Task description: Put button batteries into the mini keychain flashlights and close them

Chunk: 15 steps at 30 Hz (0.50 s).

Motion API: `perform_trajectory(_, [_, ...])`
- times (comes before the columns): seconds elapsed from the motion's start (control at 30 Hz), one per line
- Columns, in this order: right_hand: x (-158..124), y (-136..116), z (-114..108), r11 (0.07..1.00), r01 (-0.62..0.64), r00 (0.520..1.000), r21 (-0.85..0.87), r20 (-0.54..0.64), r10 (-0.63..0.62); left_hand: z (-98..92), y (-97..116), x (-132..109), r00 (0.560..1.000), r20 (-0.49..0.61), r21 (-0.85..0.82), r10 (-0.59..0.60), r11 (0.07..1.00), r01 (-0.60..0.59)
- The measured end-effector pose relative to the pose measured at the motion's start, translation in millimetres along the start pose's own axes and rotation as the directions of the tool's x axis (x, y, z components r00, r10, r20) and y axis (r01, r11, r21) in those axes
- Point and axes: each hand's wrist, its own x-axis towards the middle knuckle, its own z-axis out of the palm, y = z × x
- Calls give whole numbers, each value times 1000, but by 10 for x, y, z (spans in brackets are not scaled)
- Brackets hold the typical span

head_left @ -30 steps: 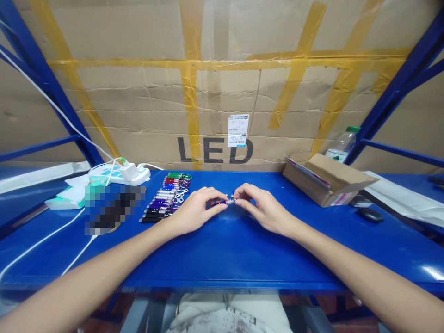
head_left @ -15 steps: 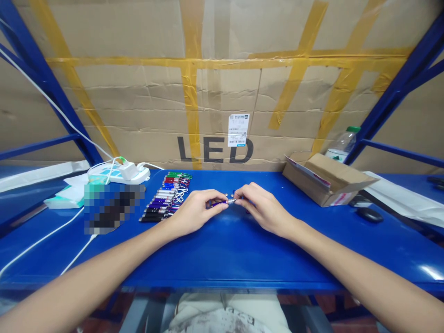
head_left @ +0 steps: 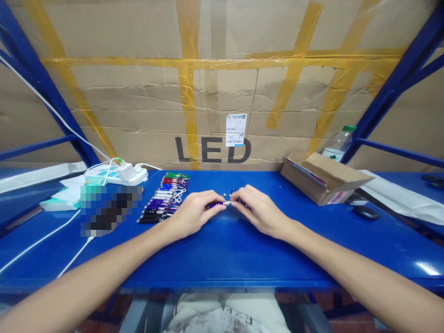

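Note:
Between the fingertips of my left hand (head_left: 194, 212) is a slim purple mini flashlight (head_left: 215, 203), held nearly level just above the blue table. The closed fingers of my right hand (head_left: 259, 208) pinch its silver end from the other side. Small round silver pieces (head_left: 225, 194) lie just beyond the fingertips, too small to name surely. Part of a dark blue item (head_left: 233, 191) shows behind my right fingers, mostly hidden. Left of my left hand, a row of similar mini flashlights (head_left: 161, 198) in green, red, blue, silver, purple and black lies with clips attached.
An open cardboard box (head_left: 324, 180) stands at right, before a green-capped bottle (head_left: 339, 143) and near a black computer mouse (head_left: 366, 212). At left are a white power strip (head_left: 116, 174), cables and a tissue pack (head_left: 58, 199). A large taped carton (head_left: 145, 106) walls the back.
The whole view has shifted slightly, so things appear a little further left. Both hands keep their hold on the flashlight, with the right fingers turned slightly around its silver end.

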Motion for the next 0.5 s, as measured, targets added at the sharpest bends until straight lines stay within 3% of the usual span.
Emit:
perform_trajectory(0.13, [1,-28,-6,1000,-9,1000,23,14,9,-25,-8,-29,993,15,115,115,987,-116])
perform_trajectory(0.23, [2,-24,-4,1000,17,1000,-11,23,-17,-31,-8,-31,990,17,136,137,981,-138])
perform_trajectory(0.37, [9,-10,-8,994,82,997,-77,16,-81,-25,11,-1,999,30,38,42,998,-43])
perform_trajectory(0.5, [33,-31,-59,967,144,988,-210,78,-130,0,23,32,988,84,-150,-127,979,139])
